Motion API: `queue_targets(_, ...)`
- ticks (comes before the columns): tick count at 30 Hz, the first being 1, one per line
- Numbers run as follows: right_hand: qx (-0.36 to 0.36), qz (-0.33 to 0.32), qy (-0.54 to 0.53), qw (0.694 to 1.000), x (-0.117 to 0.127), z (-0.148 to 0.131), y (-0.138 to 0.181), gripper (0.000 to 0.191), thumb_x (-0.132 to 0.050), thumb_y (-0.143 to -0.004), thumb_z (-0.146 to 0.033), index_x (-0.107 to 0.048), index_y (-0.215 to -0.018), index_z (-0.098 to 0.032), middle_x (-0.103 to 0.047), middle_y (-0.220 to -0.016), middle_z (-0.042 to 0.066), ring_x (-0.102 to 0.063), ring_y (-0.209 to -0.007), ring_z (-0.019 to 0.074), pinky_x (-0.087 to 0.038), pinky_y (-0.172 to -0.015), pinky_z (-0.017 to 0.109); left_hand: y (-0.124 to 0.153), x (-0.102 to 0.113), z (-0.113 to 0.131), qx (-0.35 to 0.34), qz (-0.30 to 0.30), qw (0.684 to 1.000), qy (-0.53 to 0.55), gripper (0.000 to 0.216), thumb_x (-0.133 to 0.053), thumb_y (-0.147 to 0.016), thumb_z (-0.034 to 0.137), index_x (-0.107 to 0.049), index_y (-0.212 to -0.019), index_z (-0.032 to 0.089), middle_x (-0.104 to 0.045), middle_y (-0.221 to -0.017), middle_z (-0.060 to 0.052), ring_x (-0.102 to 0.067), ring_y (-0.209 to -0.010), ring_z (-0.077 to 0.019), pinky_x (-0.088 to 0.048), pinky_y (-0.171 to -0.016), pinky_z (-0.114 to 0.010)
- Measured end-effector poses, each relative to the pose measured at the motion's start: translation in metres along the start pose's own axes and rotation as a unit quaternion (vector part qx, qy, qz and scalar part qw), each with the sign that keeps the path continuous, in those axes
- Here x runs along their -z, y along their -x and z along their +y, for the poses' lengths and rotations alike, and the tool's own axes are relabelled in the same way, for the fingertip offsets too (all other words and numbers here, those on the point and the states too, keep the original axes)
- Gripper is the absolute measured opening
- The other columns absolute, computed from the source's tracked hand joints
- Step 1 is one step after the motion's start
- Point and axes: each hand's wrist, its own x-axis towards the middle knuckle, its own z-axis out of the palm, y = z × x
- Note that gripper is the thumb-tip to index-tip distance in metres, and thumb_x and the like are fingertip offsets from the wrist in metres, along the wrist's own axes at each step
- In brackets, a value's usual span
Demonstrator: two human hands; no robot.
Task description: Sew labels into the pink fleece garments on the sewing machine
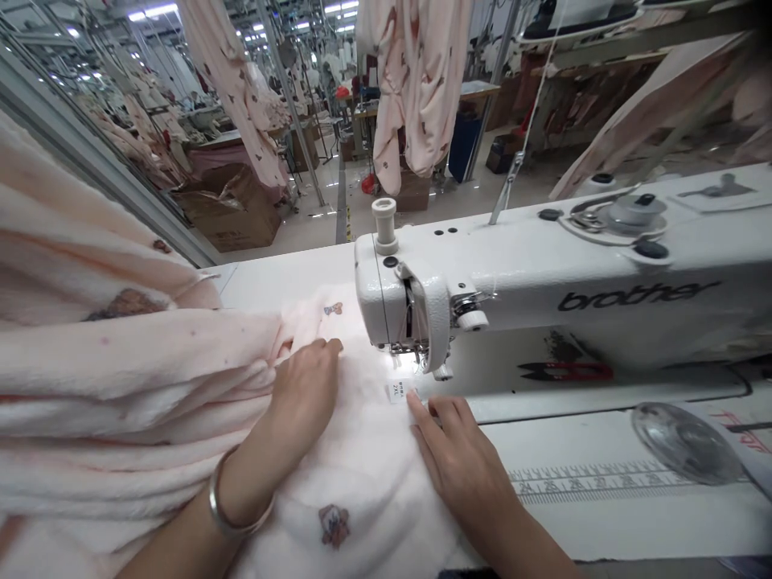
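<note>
Pale pink fleece fabric [374, 466] with small bear prints lies under the needle area of a white sewing machine [398, 297]. A small white size label [396, 392] marked 2XL rests on the fabric just in front of the presser foot. My right hand [461, 446] touches the label's right edge with its index fingertip, the other fingers bent over the machine bed. My left hand [306, 392], with a bangle on its wrist, is closed on the fabric to the left of the needle; its fingertips are partly hidden.
Red-handled thread snips [567, 371] lie under the machine arm. A printed ruler [591, 480] runs along the table front, near a clear round disc [687, 442]. Bunched fleece [121, 386] fills the left side. Hanging garments [416, 88] and a cardboard box [232, 209] stand beyond.
</note>
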Motion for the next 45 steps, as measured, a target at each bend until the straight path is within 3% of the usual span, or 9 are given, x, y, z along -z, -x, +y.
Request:
queue_targets(2, 0.002, 0.001, -0.004, 1.0, 0.0, 0.0, 0.0, 0.034, -0.046, -0.087, -0.005, -0.056, -0.119, 0.0, -0.052, -0.084, 0.013, -0.044, -0.078, 0.0222, -0.051, -0.06, 0.035, 0.012, 0.006, -0.002, -0.055, 0.036, 0.998, -0.01, 0.036, -0.031, -0.092, 0.016, -0.059, -0.115, 0.016, -0.064, -0.109, -0.012, -0.062, -0.097, -0.0233, -0.051, -0.081, -0.038)
queue_targets(4, 0.005, 0.001, -0.005, 1.0, 0.0, 0.0, 0.0, 0.035, -0.046, -0.087, -0.005, -0.056, -0.12, 0.001, -0.052, -0.084, 0.013, -0.044, -0.078, 0.0226, -0.052, -0.06, 0.036, 0.027, 0.003, 0.001, -0.17, 0.016, 0.985, 0.02, 0.037, -0.032, -0.094, 0.02, -0.053, -0.125, 0.017, -0.056, -0.127, -0.012, -0.057, -0.113, -0.0213, -0.051, -0.092, -0.036)
queue_targets(7, 0.003, 0.006, -0.003, 1.0, 0.0, 0.001, 0.0, 0.035, -0.045, -0.088, -0.007, -0.056, -0.119, 0.002, -0.054, -0.087, 0.015, -0.045, -0.082, 0.0242, -0.053, -0.062, 0.039, 0.045, -0.01, 0.007, -0.342, -0.024, 0.94, -0.003, 0.041, -0.042, -0.093, 0.026, -0.047, -0.129, 0.007, -0.047, -0.138, -0.016, -0.041, -0.131, -0.0245, -0.044, -0.104, -0.037)
queue_targets(9, 0.011, 0.013, -0.005, 1.0, 0.001, 0.001, -0.001, 0.034, -0.045, -0.088, -0.007, -0.057, -0.118, 0.003, -0.055, -0.093, 0.017, -0.046, -0.086, 0.0256, -0.054, -0.067, 0.04, 0.051, -0.019, 0.009, -0.381, -0.024, 0.924, -0.04, 0.05, -0.046, -0.092, 0.029, -0.041, -0.134, 0.003, -0.044, -0.14, -0.018, -0.036, -0.134, -0.0271, -0.043, -0.105, -0.04)
queue_targets(17, 0.037, 0.02, 0.01, 0.999, 0.002, 0.001, -0.002, 0.031, -0.042, -0.088, -0.007, -0.064, -0.107, 0.001, -0.06, -0.113, 0.018, -0.047, -0.101, 0.0291, -0.056, -0.076, 0.04, 0.047, -0.029, 0.002, -0.377, -0.044, 0.921, -0.089, 0.059, -0.043, -0.092, 0.036, -0.033, -0.14, 0.003, -0.035, -0.145, -0.019, -0.031, -0.136, -0.0277, -0.04, -0.108, -0.041)
queue_targets(22, 0.03, -0.001, 0.015, 0.999, -0.003, 0.004, 0.004, 0.036, -0.041, -0.085, -0.003, -0.061, -0.114, 0.001, -0.061, -0.118, 0.016, -0.05, -0.103, 0.0291, -0.055, -0.08, 0.041, 0.048, -0.031, 0.003, -0.376, -0.049, 0.922, -0.076, 0.059, -0.045, -0.092, 0.035, -0.033, -0.139, 0.002, -0.035, -0.144, -0.02, -0.03, -0.136, -0.0279, -0.04, -0.108, -0.041)
queue_targets(27, 0.069, 0.021, 0.034, 0.997, -0.008, 0.005, 0.009, 0.037, -0.041, -0.082, 0.003, -0.061, -0.113, 0.005, -0.061, -0.119, 0.019, -0.05, -0.113, 0.0318, -0.049, -0.089, 0.045, 0.046, -0.035, 0.003, -0.374, -0.045, 0.923, -0.079, 0.061, -0.049, -0.089, 0.035, -0.034, -0.138, 0.002, -0.036, -0.143, -0.023, -0.034, -0.134, -0.031, -0.043, -0.104, -0.044)
queue_targets(35, 0.043, -0.011, 0.065, 0.997, 0.003, 0.003, 0.004, 0.041, -0.036, -0.086, -0.004, -0.062, -0.117, -0.004, -0.058, -0.127, 0.01, -0.047, -0.116, 0.0321, -0.047, -0.076, 0.04, 0.044, -0.037, 0.007, -0.37, -0.069, 0.922, -0.091, 0.065, -0.056, -0.085, 0.036, -0.038, -0.136, 0.0, -0.039, -0.14, -0.026, -0.037, -0.13, -0.0364, -0.044, -0.102, -0.048)
queue_targets(45, 0.049, -0.03, 0.059, 0.997, -0.006, 0.01, -0.016, 0.04, -0.036, -0.088, -0.009, -0.063, -0.117, -0.007, -0.063, -0.119, 0.008, -0.051, -0.106, 0.0271, -0.045, -0.078, 0.037, 0.035, -0.043, -0.012, -0.353, -0.052, 0.933, -0.036, 0.062, -0.049, -0.089, 0.035, -0.031, -0.141, 0.007, -0.031, -0.146, -0.022, -0.022, -0.139, -0.0315, -0.035, -0.11, -0.048)
